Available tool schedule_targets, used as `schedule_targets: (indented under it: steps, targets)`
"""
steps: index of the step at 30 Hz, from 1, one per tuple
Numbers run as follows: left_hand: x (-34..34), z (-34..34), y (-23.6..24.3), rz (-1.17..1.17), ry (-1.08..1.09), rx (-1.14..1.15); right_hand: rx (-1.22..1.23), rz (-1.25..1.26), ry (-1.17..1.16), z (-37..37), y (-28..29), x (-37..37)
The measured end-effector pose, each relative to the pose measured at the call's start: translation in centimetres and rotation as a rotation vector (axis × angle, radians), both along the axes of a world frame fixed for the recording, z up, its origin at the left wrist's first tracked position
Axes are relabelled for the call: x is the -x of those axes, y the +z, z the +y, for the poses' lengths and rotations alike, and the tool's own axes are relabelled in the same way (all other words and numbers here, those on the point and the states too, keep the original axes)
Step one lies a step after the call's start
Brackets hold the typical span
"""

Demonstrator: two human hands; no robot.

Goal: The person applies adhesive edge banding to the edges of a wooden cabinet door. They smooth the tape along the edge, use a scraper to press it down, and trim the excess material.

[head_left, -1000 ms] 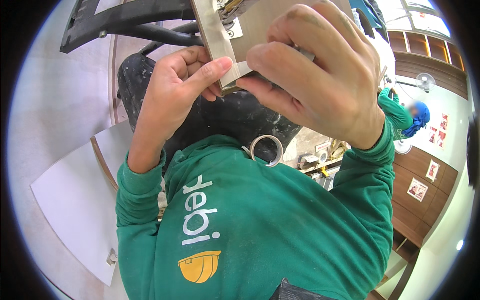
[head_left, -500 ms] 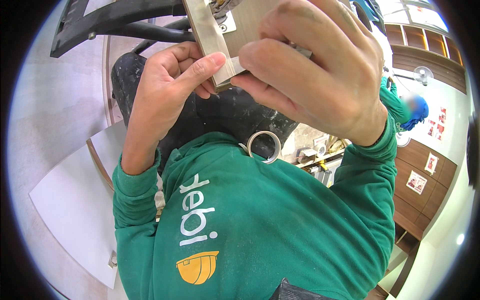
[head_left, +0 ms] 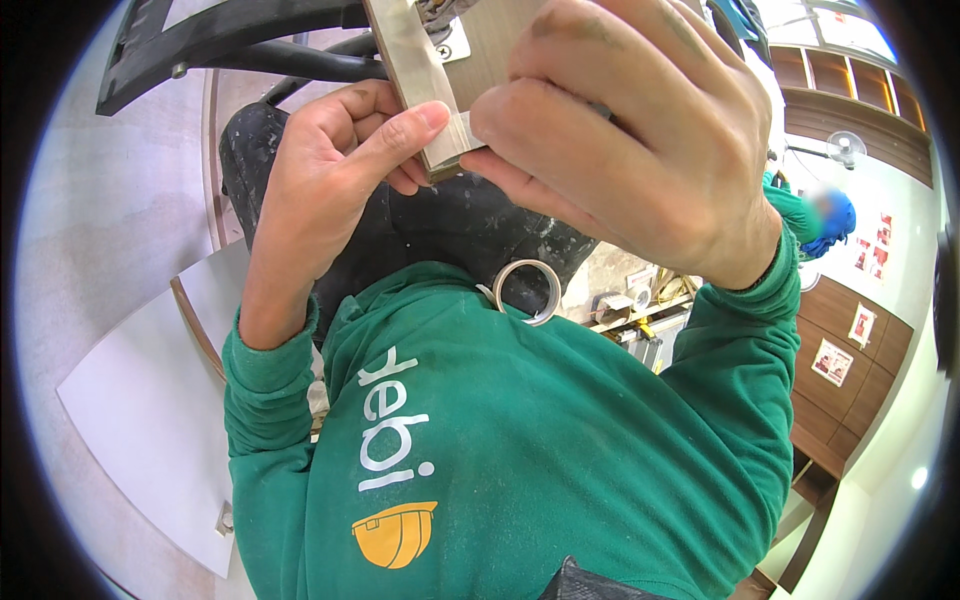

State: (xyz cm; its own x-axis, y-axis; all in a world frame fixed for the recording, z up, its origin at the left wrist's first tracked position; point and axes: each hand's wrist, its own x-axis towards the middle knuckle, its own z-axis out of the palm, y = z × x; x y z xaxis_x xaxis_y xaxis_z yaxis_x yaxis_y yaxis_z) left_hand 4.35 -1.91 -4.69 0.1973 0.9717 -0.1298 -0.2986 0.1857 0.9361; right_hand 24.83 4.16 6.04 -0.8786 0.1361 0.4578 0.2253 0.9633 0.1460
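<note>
A wood-grain board (head_left: 490, 62) is held up at the top of the view, its near corner toward me. Pale masking tape (head_left: 424, 75) runs along its left edge and turns across the near end. My left hand (head_left: 340, 170) pinches that corner, thumb pressed on the tape and fingers curled beneath the board. At the corner's right side, my right hand (head_left: 640, 140) is closed, its fingertips gripping the end of the tape. Its knuckles hide part of the board. On my lap rests a roll of tape (head_left: 551, 290).
A metal hinge plate (head_left: 455, 45) is on the board. Black metal framework (head_left: 230, 45) stands at upper left. White panels (head_left: 140, 400) lie on the floor at left. Tools (head_left: 650, 330) lie beyond my right side. A co-worker in a blue head covering (head_left: 835, 222) is at far right.
My right hand has shifted very slightly at the board's corner. My left hand keeps its pinch, and the board has barely moved.
</note>
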Motion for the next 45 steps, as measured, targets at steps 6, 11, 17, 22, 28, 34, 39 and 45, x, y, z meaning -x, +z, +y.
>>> schedule_targets:
  steps: [6, 11, 17, 22, 28, 34, 39, 45]
  targets:
    - [-0.02, -0.04, -0.29, 0.015, 0.005, -0.017, 0.002, -0.010, 0.010, 0.15, -0.04, -0.02]
    - [0.05, 0.05, -0.05, 0.008, -0.017, -0.009, -0.003, -0.020, 0.009, 0.13, 0.20, -0.06]
    - [0.22, 0.12, -0.37, 0.027, -0.028, -0.022, -0.003, -0.028, 0.011, 0.17, 0.36, -0.09]
    - [0.16, 0.09, -0.16, 0.030, -0.022, -0.012, -0.001, -0.033, 0.018, 0.22, 0.32, -0.06]
    - [0.23, 0.17, -0.07, 0.023, -0.029, -0.011, -0.006, -0.040, 0.019, 0.14, 0.34, 0.10]
    - [0.16, 0.11, 0.10, 0.025, -0.021, -0.013, -0.005, -0.035, 0.030, 0.39, 0.24, 0.38]
    - [0.26, 0.09, 0.15, 0.017, -0.032, -0.008, -0.009, -0.041, 0.034, 0.42, 0.21, 0.42]
    - [0.28, 0.14, 0.07, 0.025, -0.027, -0.017, -0.016, -0.049, 0.036, 0.45, 0.35, 0.45]
